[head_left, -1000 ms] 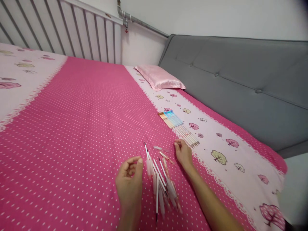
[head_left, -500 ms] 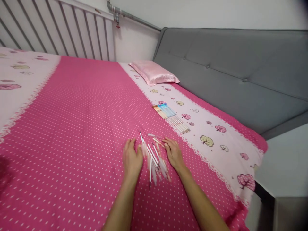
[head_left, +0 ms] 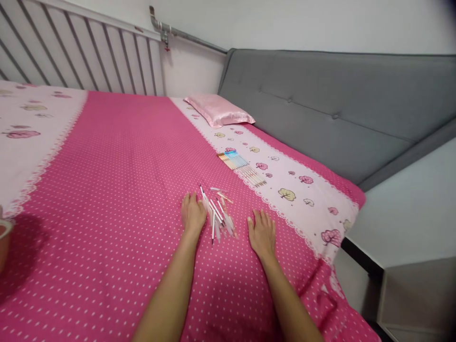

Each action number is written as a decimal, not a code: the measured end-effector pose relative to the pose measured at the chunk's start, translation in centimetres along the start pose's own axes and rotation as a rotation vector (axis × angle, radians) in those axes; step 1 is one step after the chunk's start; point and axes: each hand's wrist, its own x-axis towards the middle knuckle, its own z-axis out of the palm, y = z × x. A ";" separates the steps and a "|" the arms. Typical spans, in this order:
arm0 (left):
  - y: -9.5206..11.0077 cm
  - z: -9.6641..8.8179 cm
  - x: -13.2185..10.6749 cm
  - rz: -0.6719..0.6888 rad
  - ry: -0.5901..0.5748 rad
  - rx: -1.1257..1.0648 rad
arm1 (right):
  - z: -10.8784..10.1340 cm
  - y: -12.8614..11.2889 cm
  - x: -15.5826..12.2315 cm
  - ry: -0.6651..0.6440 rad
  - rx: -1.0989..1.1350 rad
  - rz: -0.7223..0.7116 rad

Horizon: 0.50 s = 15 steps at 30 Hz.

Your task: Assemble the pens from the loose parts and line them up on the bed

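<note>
A loose heap of thin white pens (head_left: 217, 214) lies on the pink dotted bedsheet (head_left: 117, 180). My left hand (head_left: 193, 214) rests flat on the sheet at the heap's left side, fingers stretched out and touching the nearest pens. My right hand (head_left: 261, 231) lies flat and open on the sheet to the right of the heap, a short gap away, holding nothing. Farther back, a neat row of coloured and white pens (head_left: 241, 167) lies on the pale tree-print border.
A pink satin pillow (head_left: 217, 109) sits at the head of the bed against a grey padded headboard (head_left: 320, 109). White railing bars (head_left: 81, 52) run along the far side. The bed's edge (head_left: 342, 237) drops off at right. A brownish object (head_left: 4, 242) shows at the left margin.
My right hand has left the pens and moved right and back, flat on the sheet. My left hand has gone from curled above the sheet to flat beside the heap. The view has pulled back.
</note>
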 end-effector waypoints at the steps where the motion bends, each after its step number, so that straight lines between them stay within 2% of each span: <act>1: -0.1 0.1 0.0 0.003 0.005 0.001 | -0.1 0.1 -0.4 0.000 -0.017 0.010; 6: -0.2 0.0 -0.3 0.020 0.030 -0.009 | -0.3 0.4 -1.1 -0.012 -0.026 0.031; 9: -0.1 -1.2 -1.6 0.040 0.035 -0.012 | -0.5 0.4 -0.9 -0.033 0.003 0.036; 12: -0.6 -4.2 -4.4 0.110 0.009 0.004 | -0.8 0.4 -0.9 -0.045 0.041 0.011; 15: -2.6 -9.3 -8.9 0.158 -0.014 0.045 | -1.1 0.6 -0.9 -0.043 0.070 -0.021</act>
